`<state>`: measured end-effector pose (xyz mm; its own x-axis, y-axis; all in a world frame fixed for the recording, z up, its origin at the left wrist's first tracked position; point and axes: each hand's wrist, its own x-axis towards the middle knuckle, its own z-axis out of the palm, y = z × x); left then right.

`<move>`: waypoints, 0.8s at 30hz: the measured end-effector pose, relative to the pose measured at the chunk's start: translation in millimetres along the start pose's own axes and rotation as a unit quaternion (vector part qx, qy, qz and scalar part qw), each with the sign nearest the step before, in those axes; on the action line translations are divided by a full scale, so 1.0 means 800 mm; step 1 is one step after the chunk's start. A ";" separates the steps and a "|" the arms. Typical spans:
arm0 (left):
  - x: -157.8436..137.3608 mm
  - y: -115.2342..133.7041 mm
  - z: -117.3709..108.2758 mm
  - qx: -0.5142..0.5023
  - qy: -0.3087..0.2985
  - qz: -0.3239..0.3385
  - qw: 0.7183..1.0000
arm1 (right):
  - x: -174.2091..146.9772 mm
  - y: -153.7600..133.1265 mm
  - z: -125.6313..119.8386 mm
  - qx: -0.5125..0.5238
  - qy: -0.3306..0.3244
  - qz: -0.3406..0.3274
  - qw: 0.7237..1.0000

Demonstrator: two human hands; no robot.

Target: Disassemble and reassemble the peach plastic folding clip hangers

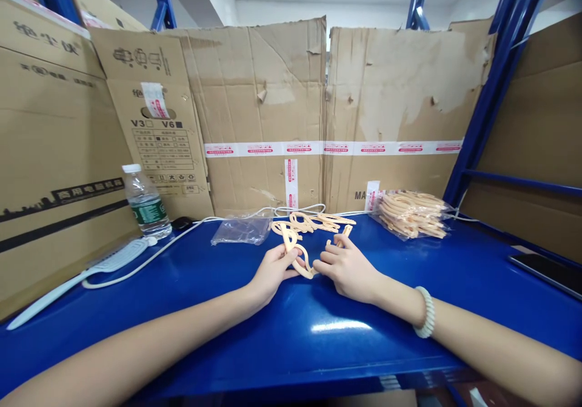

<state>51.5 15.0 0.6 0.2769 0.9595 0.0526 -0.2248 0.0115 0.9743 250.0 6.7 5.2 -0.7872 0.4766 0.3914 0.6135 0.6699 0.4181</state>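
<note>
Left hand [270,272] pinching 1 cream looped piece [286,236] above the blue table [273,352] | right hand [348,267] curling near its lower end, grip not showing clearly | piece looking light, stiff, smooth; thin curves seeming fragile, straight bar likely offering firmer hold

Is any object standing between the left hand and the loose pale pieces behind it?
No separate obstacle is visible on the blue table. The curved piece in the left hand overlaps the loose pale pieces in this view; the clear plastic bag lies to their left.
</note>
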 end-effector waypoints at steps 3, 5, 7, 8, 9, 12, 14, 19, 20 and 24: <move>0.000 0.000 0.000 -0.003 -0.004 0.000 1.000 | 0.000 0.001 0.002 -0.005 0.008 -0.010 1.000; 0.001 -0.001 -0.001 -0.005 -0.004 -0.002 1.000 | -0.001 0.003 0.002 -0.006 0.012 -0.015 1.000; 0.001 -0.002 -0.001 -0.007 -0.005 -0.005 1.000 | -0.002 0.004 0.002 -0.006 0.015 -0.018 1.000; 0.002 -0.002 -0.002 -0.008 -0.005 -0.007 1.000 | -0.002 0.005 0.002 -0.006 0.016 -0.019 1.000; 0.002 -0.003 -0.002 -0.009 -0.005 -0.008 1.000 | -0.003 0.005 0.002 -0.005 0.017 -0.021 1.000; 0.003 -0.002 -0.003 -0.013 0.000 -0.018 1.000 | -0.004 0.006 0.002 -0.008 0.024 -0.031 0.999; 0.004 -0.001 -0.003 -0.017 0.011 -0.026 0.999 | -0.004 0.006 0.003 -0.002 0.041 -0.038 0.998; 0.005 0.004 -0.001 -0.032 0.029 -0.036 0.998 | -0.005 0.011 0.005 0.098 0.104 0.030 0.989; 0.005 0.005 -0.001 -0.036 0.030 -0.037 0.998 | -0.006 0.016 0.004 0.114 0.114 0.049 0.986; 0.006 0.011 -0.002 -0.050 0.042 -0.046 0.997 | -0.011 0.043 -0.006 0.182 0.163 0.131 0.961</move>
<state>49.5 20.1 8.8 0.2220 0.9733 -0.0589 -0.2948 0.1246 0.9474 278.4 23.0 19.9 -0.5109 0.4914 0.7054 0.6785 0.7344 -0.0202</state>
